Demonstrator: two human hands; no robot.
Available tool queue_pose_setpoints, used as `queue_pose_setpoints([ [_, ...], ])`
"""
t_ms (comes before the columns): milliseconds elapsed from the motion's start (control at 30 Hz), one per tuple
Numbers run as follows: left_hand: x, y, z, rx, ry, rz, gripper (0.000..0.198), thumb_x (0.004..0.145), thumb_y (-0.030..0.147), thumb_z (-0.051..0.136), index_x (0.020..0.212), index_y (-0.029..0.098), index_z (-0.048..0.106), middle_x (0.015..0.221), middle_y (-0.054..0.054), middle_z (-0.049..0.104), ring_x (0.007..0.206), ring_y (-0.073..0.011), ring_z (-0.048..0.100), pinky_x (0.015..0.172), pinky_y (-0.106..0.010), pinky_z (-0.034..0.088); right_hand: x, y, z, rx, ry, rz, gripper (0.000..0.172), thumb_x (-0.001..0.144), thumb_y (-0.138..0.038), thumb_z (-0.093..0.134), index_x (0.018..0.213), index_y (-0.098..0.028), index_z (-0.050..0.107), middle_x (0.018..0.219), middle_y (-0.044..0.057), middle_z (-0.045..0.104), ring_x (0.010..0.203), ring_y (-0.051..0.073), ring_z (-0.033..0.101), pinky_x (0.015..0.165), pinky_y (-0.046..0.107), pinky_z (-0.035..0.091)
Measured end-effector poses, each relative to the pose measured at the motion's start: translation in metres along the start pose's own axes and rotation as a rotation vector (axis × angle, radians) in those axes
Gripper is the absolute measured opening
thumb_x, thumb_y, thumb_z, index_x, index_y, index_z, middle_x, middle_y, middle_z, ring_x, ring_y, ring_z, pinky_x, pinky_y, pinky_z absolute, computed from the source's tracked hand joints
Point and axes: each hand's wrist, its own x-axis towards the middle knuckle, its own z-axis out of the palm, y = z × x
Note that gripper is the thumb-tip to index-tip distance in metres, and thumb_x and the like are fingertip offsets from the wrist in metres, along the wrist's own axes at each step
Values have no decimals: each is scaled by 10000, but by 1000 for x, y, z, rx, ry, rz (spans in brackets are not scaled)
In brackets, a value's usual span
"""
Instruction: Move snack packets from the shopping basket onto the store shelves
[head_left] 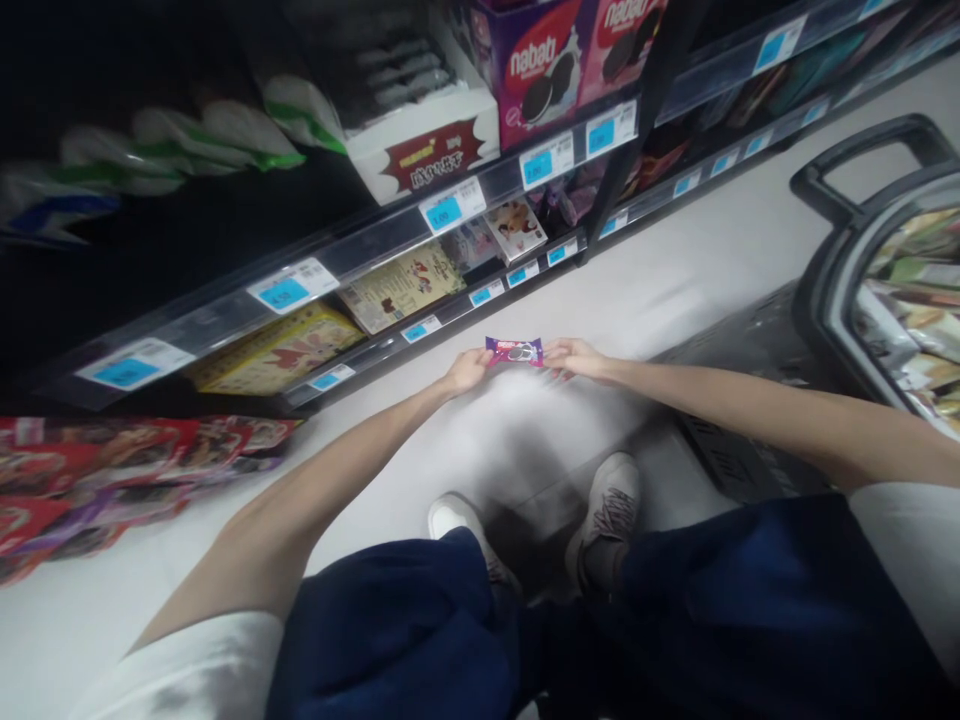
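Note:
A small purple snack packet (514, 351) with a dark sandwich biscuit pictured on it is stretched between both my hands, out in front of me above the floor. My left hand (466, 372) pinches its left end. My right hand (574, 357) pinches its right end. Both arms reach forward from white sleeves. Below them are my dark blue trousers and two pale shoes (609, 510).
Shop shelves (390, 240) with blue price tags run along the left and top, holding biscuit boxes (536, 65) and bagged snacks. Red packets (112, 480) lie low at the left. A dark shopping basket (757, 390) and a glass-lidded freezer (900, 300) stand at the right.

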Motion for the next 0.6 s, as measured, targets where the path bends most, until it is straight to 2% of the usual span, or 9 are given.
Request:
queue_pose_setpoints([
  [133,7,-1,1,-163,-20,16,401,977,462,382,897,152,624,624,1,510,610,-145,493,617,-256,437,-2,0,3,35,-9,2,381,772,-150,805,1070,-199,571,868,19,725,630,120,666,502,204,538],
  [233,9,-2,-1,-302,-23,10,365,971,468,432,831,164,576,606,15,460,555,-120,441,570,-247,412,1,-2,5,82,1,-36,338,812,-128,754,1064,-208,544,855,11,715,642,122,673,525,206,542],
  [367,7,-2,-7,-311,-10,12,366,972,472,465,755,181,516,607,19,453,552,-110,435,567,-243,400,5,-9,8,106,44,-55,317,816,-96,727,1054,-201,548,830,4,696,610,101,637,512,190,511],
  [600,2,5,-10,-262,-17,-5,320,983,395,434,759,178,508,636,10,472,572,-118,454,588,-258,407,5,-18,10,26,79,-112,332,747,-11,686,985,-196,547,717,-52,650,507,52,487,457,157,369],
])
